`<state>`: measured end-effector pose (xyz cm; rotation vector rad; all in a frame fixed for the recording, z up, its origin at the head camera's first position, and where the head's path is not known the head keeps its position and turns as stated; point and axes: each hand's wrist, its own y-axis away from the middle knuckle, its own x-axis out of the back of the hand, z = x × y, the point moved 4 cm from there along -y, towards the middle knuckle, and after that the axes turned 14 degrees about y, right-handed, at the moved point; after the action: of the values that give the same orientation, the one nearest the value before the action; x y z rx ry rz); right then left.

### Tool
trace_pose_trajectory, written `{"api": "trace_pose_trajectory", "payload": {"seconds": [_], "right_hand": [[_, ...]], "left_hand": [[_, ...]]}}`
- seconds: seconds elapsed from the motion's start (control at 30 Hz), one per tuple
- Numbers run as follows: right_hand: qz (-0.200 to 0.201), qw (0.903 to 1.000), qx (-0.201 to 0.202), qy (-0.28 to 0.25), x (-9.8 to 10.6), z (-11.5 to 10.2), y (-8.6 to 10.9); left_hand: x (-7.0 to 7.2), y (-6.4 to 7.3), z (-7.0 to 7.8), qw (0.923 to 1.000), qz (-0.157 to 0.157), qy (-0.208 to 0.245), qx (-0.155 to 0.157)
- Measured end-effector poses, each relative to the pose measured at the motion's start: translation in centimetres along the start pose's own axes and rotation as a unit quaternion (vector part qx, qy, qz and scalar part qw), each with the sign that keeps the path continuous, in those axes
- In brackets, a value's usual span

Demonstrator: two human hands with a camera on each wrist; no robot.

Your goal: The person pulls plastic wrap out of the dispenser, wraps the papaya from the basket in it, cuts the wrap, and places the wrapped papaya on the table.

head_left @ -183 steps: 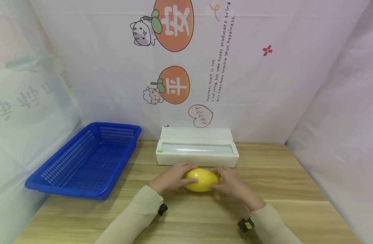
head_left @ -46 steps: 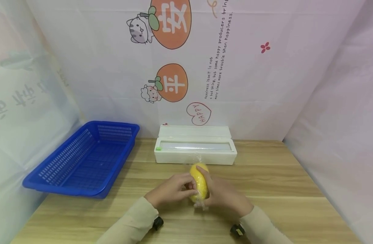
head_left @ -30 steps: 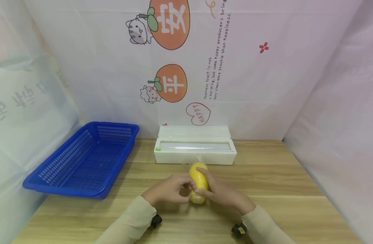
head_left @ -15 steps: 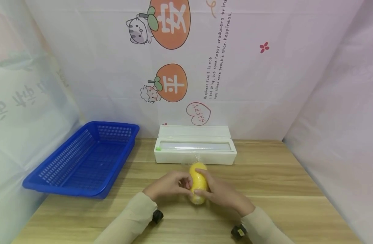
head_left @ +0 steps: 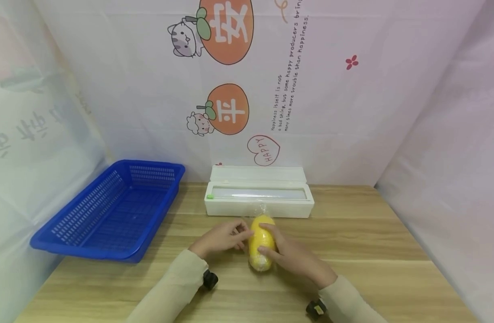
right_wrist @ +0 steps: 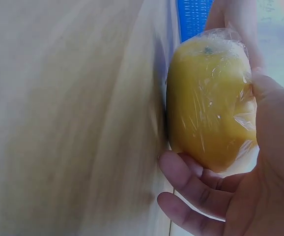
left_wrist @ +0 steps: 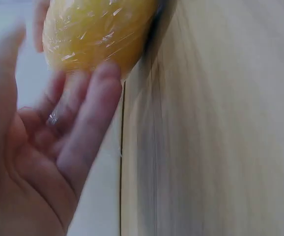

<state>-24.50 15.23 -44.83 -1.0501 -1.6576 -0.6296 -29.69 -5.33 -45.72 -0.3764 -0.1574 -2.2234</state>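
Note:
A yellow oval fruit [head_left: 257, 242] wrapped in clear cling film lies on the wooden table, its long side pointing away from me. Wrinkled film shows over it in the right wrist view, and a loose tuft of film stands up at its far end. My right hand [head_left: 297, 258] holds the fruit from the right, thumb on top and fingers curved around its side. At the fruit's left side is my left hand [head_left: 222, 237], fingers loosely bent and fingertips right at the film. In the left wrist view its fingers [left_wrist: 90, 128] extend toward the wrapped fruit.
Just behind the fruit stands a white cling film dispenser [head_left: 259, 209] with its lid raised and a green slider [head_left: 210, 196] at the left. A blue plastic basket [head_left: 158, 220] sits at the left. Printed white cloth [head_left: 331, 148] surrounds the table [head_left: 364, 242].
The fruit has turned from lying sideways to pointing away from me. Over the last half second my left hand has moved slightly up along its left side, while the right keeps its hold.

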Motion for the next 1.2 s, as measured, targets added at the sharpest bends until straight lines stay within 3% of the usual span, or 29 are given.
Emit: {"api": "trace_pose_trajectory", "payload": {"seconds": [0.33,0.5,0.8,0.97,1.2], "right_hand": [[0.011,0.9996,0.001,0.026,-0.1,-0.4,0.1],[0.004,0.9999,-0.005,0.012,-0.4,-0.2,0.2],[0.002,0.9996,0.017,-0.022,-0.1,-0.1,0.1],[0.000,0.9993,0.024,-0.028,0.0,0.1,0.0],[-0.003,0.9992,0.012,-0.037,0.2,0.3,0.4]], "left_hand": [[-0.2,-2.7,-1.4,0.9956,-0.012,0.024,0.089],[-0.2,-4.3,-2.0,0.9923,-0.015,0.060,0.107],[0.4,-6.2,-2.0,0.9958,-0.002,0.079,0.045],[0.4,-6.3,-1.5,0.9953,-0.003,0.096,0.018],[0.0,-5.2,0.3,0.9986,0.040,-0.008,-0.034]]}}
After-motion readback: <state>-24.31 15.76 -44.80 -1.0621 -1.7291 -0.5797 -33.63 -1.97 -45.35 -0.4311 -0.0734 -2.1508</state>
